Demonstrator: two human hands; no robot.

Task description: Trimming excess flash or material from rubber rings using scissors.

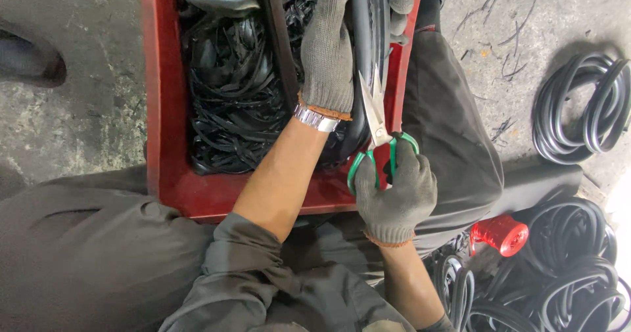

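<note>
While the left hand in its grey knit glove curls its fingers around a thick black rubber tube at the right wall of the red plastic crate, the gloved right hand grips green-handled scissors, blades slightly parted just beside that tube. Tangled black rubber strips crowd the crate, leaving little room. Bare concrete floor lies open to the left. Coiled black tubes lie right; the crate's far end is cut off.
</note>
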